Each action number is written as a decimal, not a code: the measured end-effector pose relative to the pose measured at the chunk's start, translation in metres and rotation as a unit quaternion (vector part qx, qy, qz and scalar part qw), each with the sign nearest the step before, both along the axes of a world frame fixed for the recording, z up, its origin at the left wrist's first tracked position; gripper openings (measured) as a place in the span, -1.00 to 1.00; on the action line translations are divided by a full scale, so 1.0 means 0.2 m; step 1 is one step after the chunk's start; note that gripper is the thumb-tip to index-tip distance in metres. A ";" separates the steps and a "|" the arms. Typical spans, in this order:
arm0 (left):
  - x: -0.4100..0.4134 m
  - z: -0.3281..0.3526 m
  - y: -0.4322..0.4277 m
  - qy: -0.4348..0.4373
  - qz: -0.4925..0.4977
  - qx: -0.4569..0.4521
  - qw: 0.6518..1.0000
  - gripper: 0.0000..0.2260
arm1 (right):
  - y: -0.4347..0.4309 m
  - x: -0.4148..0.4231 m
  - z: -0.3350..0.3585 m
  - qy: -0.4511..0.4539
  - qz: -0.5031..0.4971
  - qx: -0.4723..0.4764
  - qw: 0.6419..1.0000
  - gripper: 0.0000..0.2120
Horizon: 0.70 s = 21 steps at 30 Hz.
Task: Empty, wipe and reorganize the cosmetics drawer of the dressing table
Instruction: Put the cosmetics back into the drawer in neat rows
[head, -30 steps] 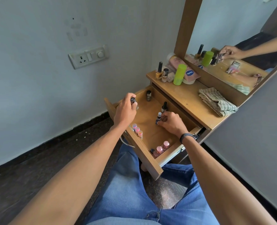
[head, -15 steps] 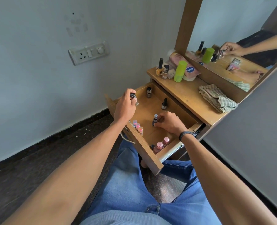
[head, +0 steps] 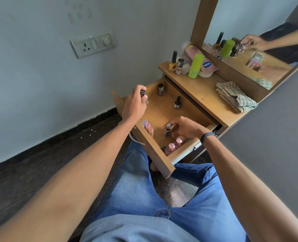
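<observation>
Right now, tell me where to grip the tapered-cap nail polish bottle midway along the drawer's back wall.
Best pinch the nail polish bottle by its black cap, from above: it stands upright, narrow cap topmost. The drawer wall is close behind, so approach from the open near side.

lime-green tube [head: 195, 65], checked beige cloth [head: 235, 96], blue jeans [head: 153, 198]

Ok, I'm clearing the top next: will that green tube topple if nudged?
Probably: the green tube is tall and narrow and stands on one end. Being round, it would likely roll on the tabletop once down.
</observation>
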State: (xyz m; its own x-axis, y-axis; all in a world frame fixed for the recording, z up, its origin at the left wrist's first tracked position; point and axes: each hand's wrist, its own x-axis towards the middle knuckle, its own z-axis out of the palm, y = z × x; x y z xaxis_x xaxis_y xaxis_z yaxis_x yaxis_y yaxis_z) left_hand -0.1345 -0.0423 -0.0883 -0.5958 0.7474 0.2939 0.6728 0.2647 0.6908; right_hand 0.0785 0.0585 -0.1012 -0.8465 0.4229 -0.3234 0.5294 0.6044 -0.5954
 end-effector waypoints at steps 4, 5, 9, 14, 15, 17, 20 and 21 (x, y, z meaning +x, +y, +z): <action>0.00 0.00 0.00 0.008 -0.001 0.002 1.000 -0.80 | -0.01 0.01 0.00 -0.007 0.039 -0.021 0.999 -0.65; 0.00 -0.01 0.00 0.009 -0.003 0.003 1.000 -0.80 | -0.02 0.01 0.01 -0.010 0.044 -0.026 0.999 -0.65; -0.01 0.00 0.00 0.010 -0.006 0.002 1.000 -0.80 | -0.04 0.01 0.02 -0.031 0.061 -0.056 0.996 -0.67; 0.00 0.00 -0.01 0.010 -0.006 0.001 1.000 -0.80 | -0.04 0.00 0.02 -0.036 0.077 -0.074 0.994 -0.75; 0.00 0.00 -0.01 0.011 -0.006 0.001 1.000 -0.80 | -0.04 0.00 0.02 -0.034 0.076 -0.080 0.993 -0.75; 0.00 0.00 -0.01 0.016 -0.006 0.001 1.000 -0.80 | -0.04 0.00 0.01 -0.036 0.074 -0.098 0.992 -0.73; 0.00 -0.01 -0.01 0.019 -0.006 0.000 1.000 -0.80 | -0.03 -0.01 0.00 -0.047 0.075 -0.122 0.989 -0.69; 0.00 -0.01 -0.01 0.019 -0.007 -0.001 1.000 -0.80 | -0.03 -0.01 0.00 -0.050 0.076 -0.129 0.987 -0.69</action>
State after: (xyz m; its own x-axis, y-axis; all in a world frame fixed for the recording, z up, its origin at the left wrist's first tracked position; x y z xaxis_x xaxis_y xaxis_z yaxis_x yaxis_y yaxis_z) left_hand -0.1351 -0.0434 -0.0893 -0.5735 0.7559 0.3157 0.7026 0.2558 0.6640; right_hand 0.0771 0.0521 -0.1019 -0.8525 0.1861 -0.4886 0.5080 0.5154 -0.6901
